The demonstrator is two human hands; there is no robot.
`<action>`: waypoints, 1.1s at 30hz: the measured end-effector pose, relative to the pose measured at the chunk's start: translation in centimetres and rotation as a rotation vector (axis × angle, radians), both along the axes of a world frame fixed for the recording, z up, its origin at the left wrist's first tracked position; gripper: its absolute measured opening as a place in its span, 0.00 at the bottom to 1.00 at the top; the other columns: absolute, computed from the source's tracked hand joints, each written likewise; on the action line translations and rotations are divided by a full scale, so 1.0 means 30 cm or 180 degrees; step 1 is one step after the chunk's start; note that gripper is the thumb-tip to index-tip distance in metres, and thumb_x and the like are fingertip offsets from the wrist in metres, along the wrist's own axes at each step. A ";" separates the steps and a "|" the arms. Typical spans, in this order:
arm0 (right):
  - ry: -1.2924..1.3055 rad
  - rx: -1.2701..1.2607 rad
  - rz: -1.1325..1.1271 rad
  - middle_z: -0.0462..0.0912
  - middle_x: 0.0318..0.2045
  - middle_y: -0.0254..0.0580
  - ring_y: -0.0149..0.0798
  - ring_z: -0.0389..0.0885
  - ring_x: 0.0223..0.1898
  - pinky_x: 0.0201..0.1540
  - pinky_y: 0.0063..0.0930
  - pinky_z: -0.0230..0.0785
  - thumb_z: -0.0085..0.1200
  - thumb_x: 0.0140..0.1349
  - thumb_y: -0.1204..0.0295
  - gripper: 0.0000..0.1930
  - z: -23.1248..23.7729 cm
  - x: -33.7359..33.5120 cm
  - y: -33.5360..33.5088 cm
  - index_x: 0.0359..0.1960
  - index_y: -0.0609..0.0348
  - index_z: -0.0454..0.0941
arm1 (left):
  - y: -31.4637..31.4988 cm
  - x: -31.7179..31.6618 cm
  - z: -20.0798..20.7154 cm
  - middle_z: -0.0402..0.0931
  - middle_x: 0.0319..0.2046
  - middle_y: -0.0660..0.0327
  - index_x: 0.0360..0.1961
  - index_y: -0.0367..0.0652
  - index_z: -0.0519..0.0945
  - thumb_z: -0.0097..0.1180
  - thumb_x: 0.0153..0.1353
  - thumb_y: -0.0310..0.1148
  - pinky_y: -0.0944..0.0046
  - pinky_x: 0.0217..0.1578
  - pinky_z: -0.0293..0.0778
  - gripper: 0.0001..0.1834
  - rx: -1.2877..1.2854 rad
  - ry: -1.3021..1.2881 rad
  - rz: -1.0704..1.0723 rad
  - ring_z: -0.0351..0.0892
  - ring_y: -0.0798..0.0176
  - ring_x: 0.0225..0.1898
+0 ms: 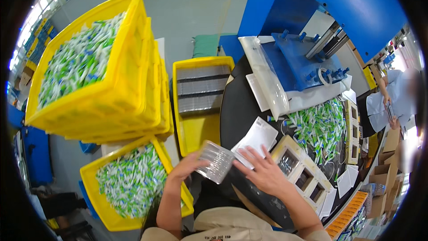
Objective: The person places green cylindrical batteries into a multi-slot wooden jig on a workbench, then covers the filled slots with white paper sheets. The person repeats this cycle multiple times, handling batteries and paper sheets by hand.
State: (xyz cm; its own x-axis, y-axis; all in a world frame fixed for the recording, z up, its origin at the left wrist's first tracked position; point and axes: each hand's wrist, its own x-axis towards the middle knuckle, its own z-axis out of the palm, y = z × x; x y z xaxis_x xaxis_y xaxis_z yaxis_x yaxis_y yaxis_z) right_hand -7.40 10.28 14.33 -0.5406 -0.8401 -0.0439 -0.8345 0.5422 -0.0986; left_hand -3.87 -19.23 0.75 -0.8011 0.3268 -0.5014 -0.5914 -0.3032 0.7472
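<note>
My left hand (185, 167) grips the edge of a clear plastic blister tray (215, 161), slightly blurred, in front of my body. The tray is tilted and has ribbed hollows; whether it is one or several nested ones I cannot tell. My right hand (266, 175) is spread over a stack of white printed cards (259, 135) at the near left of the black table (234, 107). Its fingertips lie on the cards, with the thumb side close to the tray. Just beyond that hand lies a cream fixture frame (298, 172) with several windows, a clear tray in one.
Green-and-white small tubes (318, 127) are heaped on the table before a blue press (298, 60). At left stand stacked yellow crates (129, 102) and a lower crate (162, 154) of tubes. A yellow bin (196, 136) holds clear trays. Another person (385, 100) stands at right.
</note>
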 end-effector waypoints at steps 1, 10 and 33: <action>-0.0039 -0.0117 0.0366 0.67 0.72 0.44 0.45 0.63 0.74 0.76 0.54 0.49 0.59 0.58 0.71 0.33 -0.015 0.036 -0.014 0.69 0.52 0.68 | 0.061 0.043 0.054 0.80 0.54 0.63 0.68 0.39 0.72 0.65 0.66 0.36 0.67 0.55 0.73 0.31 0.0172 0.0160 -0.0384 0.78 0.69 0.52; -0.0851 -0.0641 -0.1140 0.79 0.61 0.48 0.52 0.79 0.58 0.60 0.45 0.72 0.70 0.42 0.73 0.35 -0.171 0.582 0.376 0.58 0.58 0.78 | 0.043 0.143 -0.113 0.84 0.32 0.52 0.61 0.37 0.75 0.40 0.78 0.54 0.63 0.42 0.83 0.30 -0.0146 -0.0155 0.0554 0.86 0.58 0.34; -0.0845 0.0024 -0.2997 0.79 0.56 0.57 0.61 0.77 0.55 0.60 0.51 0.68 0.67 0.58 0.62 0.30 -0.086 0.690 0.233 0.62 0.59 0.77 | 0.379 -0.651 -1.041 0.86 0.36 0.52 0.41 0.33 0.86 0.74 0.57 0.41 0.61 0.39 0.80 0.20 -0.0992 0.0876 0.1387 0.87 0.58 0.38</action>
State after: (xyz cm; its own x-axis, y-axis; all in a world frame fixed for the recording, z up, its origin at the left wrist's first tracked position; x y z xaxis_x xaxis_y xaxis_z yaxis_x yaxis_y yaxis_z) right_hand 13.31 17.29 11.76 -0.9619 -0.0691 -0.2646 -0.0111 0.9767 -0.2145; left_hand -23.40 -7.87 -30.49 -0.9422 -0.1897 -0.2760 -0.2341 -0.2163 0.9478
